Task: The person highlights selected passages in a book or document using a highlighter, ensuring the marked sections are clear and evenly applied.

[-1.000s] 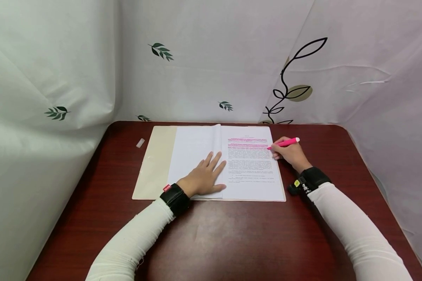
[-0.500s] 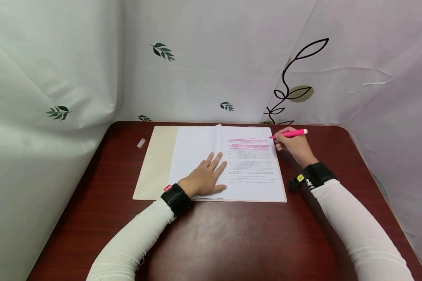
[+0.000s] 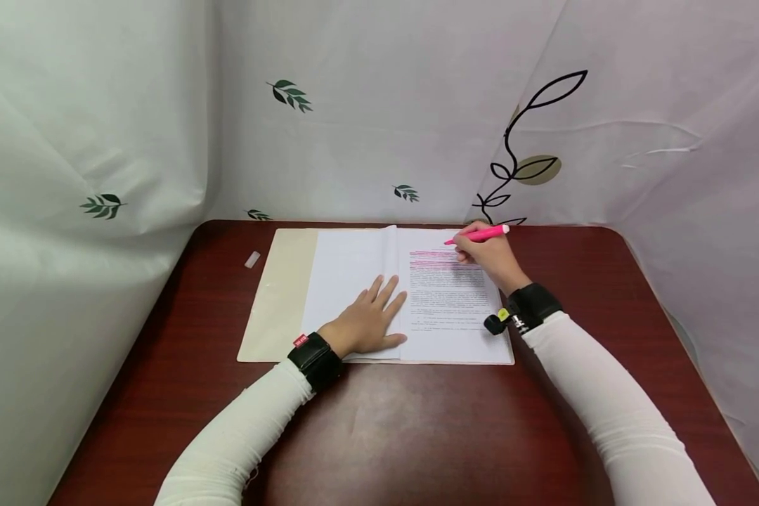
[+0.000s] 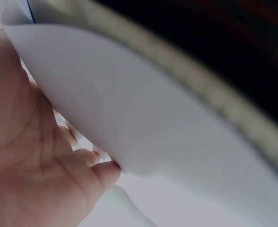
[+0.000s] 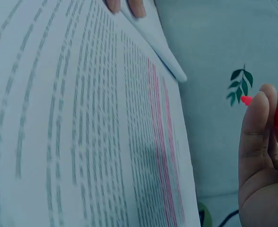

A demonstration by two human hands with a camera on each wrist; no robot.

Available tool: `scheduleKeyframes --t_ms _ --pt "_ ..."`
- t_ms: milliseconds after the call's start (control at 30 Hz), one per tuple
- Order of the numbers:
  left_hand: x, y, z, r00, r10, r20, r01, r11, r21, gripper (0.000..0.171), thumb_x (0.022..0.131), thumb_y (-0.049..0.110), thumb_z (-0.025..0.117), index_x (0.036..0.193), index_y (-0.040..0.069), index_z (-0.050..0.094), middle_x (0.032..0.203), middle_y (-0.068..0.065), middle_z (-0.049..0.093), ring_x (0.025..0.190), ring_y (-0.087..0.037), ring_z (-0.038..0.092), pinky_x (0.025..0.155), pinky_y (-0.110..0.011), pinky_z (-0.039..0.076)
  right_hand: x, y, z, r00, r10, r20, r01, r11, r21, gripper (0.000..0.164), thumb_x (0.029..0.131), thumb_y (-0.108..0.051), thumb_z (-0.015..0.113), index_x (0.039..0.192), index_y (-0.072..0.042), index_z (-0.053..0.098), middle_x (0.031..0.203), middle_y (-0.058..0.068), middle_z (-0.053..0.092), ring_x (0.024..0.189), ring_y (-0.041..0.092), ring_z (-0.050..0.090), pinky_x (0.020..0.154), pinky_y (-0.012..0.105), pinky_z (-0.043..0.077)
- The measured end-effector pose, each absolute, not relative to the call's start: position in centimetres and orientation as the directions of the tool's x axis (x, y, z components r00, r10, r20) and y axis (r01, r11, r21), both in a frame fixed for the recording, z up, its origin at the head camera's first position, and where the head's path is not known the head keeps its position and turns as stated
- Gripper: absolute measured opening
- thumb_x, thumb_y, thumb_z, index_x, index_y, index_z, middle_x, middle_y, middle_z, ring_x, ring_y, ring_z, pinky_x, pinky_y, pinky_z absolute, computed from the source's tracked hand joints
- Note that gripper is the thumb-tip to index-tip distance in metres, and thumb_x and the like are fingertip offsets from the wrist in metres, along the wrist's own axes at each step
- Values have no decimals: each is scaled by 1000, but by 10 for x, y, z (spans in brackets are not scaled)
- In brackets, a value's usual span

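A printed page [image 3: 452,344] lies on the right side of an open cream folder [image 3: 275,302], with pink highlighted lines [image 3: 433,260] in its upper part. My right hand [image 3: 490,256] pinches a pink highlighter [image 3: 485,233] above the top of that page, its tip pointing left. In the right wrist view the highlighter's tip [image 5: 246,100] shows past the thumb, apart from the paper. My left hand [image 3: 370,320] rests with spread fingers across the folded-over white sheets [image 3: 344,260] and the edge of the printed page. The left wrist view shows its palm [image 4: 35,161] beside the sheet.
A small whitish cap-like piece [image 3: 252,259] lies on the dark red table [image 3: 417,436], left of the folder. White curtains [image 3: 367,105] with leaf prints stand behind the table and along both sides. Each wrist wears a black band [image 3: 534,307].
My right hand lifts the highlighter from the end of a marked line, first up past the page's right edge, then left over the page top. My left hand stays in place.
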State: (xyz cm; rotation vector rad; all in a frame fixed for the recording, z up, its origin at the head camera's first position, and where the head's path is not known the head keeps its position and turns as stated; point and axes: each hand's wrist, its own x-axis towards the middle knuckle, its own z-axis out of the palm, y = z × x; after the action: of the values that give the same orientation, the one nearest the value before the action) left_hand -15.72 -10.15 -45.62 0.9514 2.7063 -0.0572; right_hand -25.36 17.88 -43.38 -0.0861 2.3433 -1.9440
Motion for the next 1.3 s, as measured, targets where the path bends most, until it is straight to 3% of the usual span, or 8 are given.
scheduleKeyframes --t_ms 500,767,967,1300 --pt "-156 -101 -456 -749 600 -281 614 788 48 87 103 65 44 167 12 16 174 -16 0 160 -42 3 125 -54 27 -253 145 -459 -985 -156 -74 42 204 -978 21 96 -18 73 105 -1 66 76 0 68 60 6 64 62 19 58" --pt "-157 -102 -457 -747 604 -279 615 787 55 88 103 66 43 167 12 16 174 -17 0 160 -42 3 125 -55 27 -252 132 -477 -973 -193 -123 81 216 -973 23 97 -23 73 107 -3 66 79 3 69 62 8 65 64 20 58" --pt "-157 -102 -457 -744 608 -276 620 783 53 88 103 65 43 167 12 16 174 -17 0 160 -42 3 125 -54 27 -249 123 -479 -973 -197 -120 80 200 -977 18 97 -17 70 105 -1 67 76 3 68 61 8 63 61 19 56" --pt "-158 -102 -456 -746 611 -265 622 781 50 87 103 65 44 166 11 17 174 -18 2 160 -43 5 124 -55 29 -250 119 -482 -974 -186 -131 72 294 -953 15 95 -18 71 101 -4 68 71 3 67 59 9 64 59 19 55"
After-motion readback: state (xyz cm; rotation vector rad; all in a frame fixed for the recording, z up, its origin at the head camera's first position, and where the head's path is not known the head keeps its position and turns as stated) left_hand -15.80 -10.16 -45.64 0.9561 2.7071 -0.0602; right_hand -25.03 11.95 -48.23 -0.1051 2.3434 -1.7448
